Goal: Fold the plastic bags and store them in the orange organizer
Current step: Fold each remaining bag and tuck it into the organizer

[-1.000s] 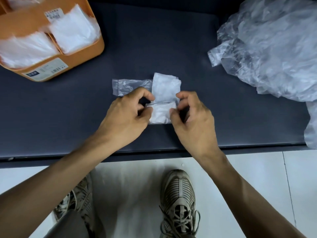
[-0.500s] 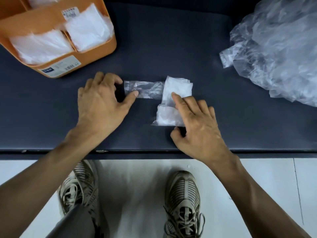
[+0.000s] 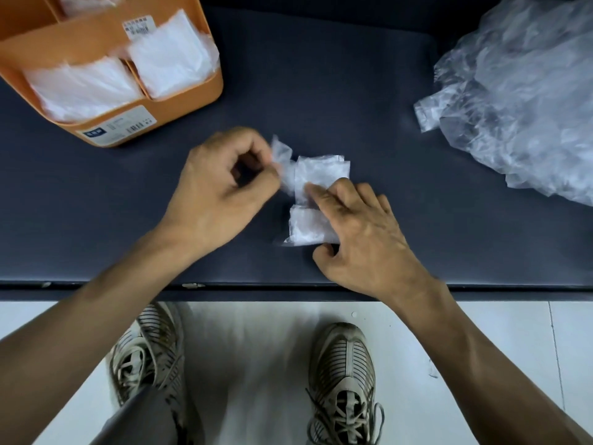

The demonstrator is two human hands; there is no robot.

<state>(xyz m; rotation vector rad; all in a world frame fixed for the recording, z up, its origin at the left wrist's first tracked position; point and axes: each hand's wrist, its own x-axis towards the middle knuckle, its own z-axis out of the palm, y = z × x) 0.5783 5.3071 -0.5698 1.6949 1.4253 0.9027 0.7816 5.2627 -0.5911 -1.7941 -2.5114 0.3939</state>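
A partly folded clear plastic bag [image 3: 316,175] lies in the middle of the dark table. Its folded body runs toward me, and a thin strip sticks out to the left. My left hand [image 3: 221,194] pinches the end of that strip and lifts it off the table. With straight fingers, my right hand [image 3: 359,232] presses down on the folded part. The orange organizer [image 3: 179,114] stands at the far left, with folded white bags [image 3: 167,56] upright in its compartments.
A big loose heap of clear plastic bags [image 3: 526,91] fills the far right of the table. The table's front edge [image 3: 288,285] runs just below my wrists. Below it are a white tiled floor and my two shoes.
My left hand went from lying flat beside the strip to pinching its end and lifting it rightward, toward the folded part. The right hand keeps pressing the bag. The view has shifted a little.
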